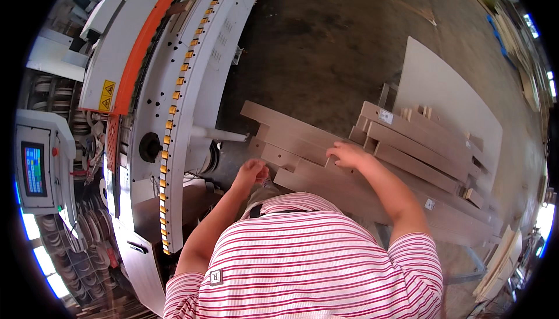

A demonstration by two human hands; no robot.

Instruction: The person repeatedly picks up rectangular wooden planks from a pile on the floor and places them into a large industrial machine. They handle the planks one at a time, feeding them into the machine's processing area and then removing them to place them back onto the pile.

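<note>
My left hand (252, 173) is closed, its fingers curled in front of my body near the left ends of the boards. Whatever it may hold is hidden. Over the stacked brown boards (303, 131) reaches my right hand (348, 155), thumb and fingers apart, with nothing visible between them. Whether its fingertips touch the board beneath cannot be made out. The boards are long, flat strips with small round holes, laid in uneven steps. Beyond my right hand lies a second pile of brown strips (416, 138), some bearing white labels.
At the left runs a long white and orange machine (137, 57) with a row of yellow rollers (174, 94). Its control panel (41, 161) has a lit screen. Behind the piles leans a large pale sheet (445, 86). Narrow pale strips (499, 263) lie at the lower right.
</note>
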